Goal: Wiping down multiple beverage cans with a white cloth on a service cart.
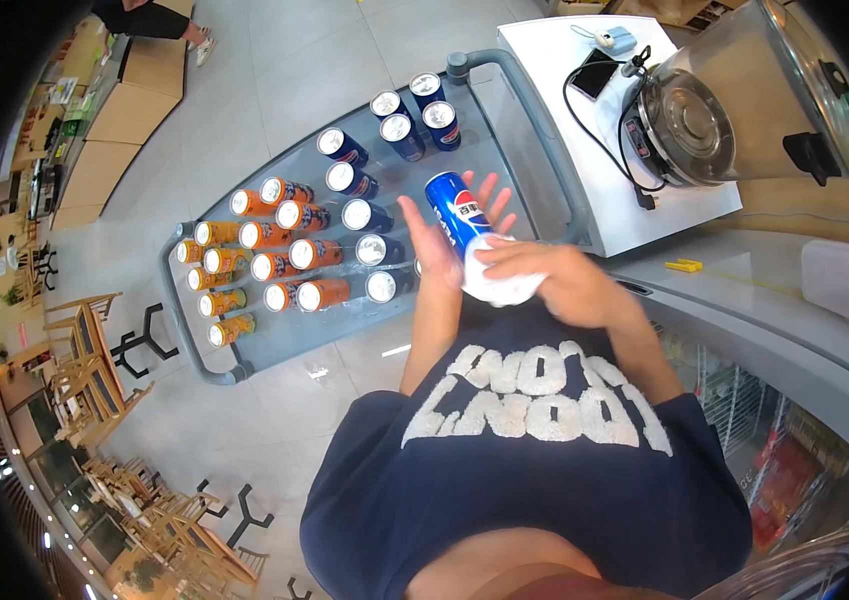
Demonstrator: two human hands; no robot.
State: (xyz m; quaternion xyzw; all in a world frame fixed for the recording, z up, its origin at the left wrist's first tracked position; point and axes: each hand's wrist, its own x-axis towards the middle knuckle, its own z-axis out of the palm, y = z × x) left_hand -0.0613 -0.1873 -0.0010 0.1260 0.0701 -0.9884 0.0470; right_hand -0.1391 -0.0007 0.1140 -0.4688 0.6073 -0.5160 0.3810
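A blue Pepsi can (pixel 456 206) lies tilted across the palm of my left hand (pixel 433 251), whose fingers stretch out behind it. In my right hand (pixel 570 277) is a white cloth or tissue (pixel 503 289), pressed against the can's lower end. That end of the can is hidden by the cloth. Beyond my hands, a grey cart (pixel 488 146) carries several upright drink cans. Dark blue cans (pixel 349 180) stand towards its middle and far end, orange cans (pixel 304 216) to the left of them, and yellow cans (pixel 225 303) at the left end.
Right of the cart, a white cabinet top (pixel 544 45) bears a phone (pixel 595 73), a black cable (pixel 567 101) and a clear-tank appliance (pixel 754 97). A yellow clip-like item (pixel 684 265) lies on the grey counter (pixel 769 300). Another person (pixel 150 19) stands by the wooden counter (pixel 135 90). Wooden chairs (pixel 94 360) are at left.
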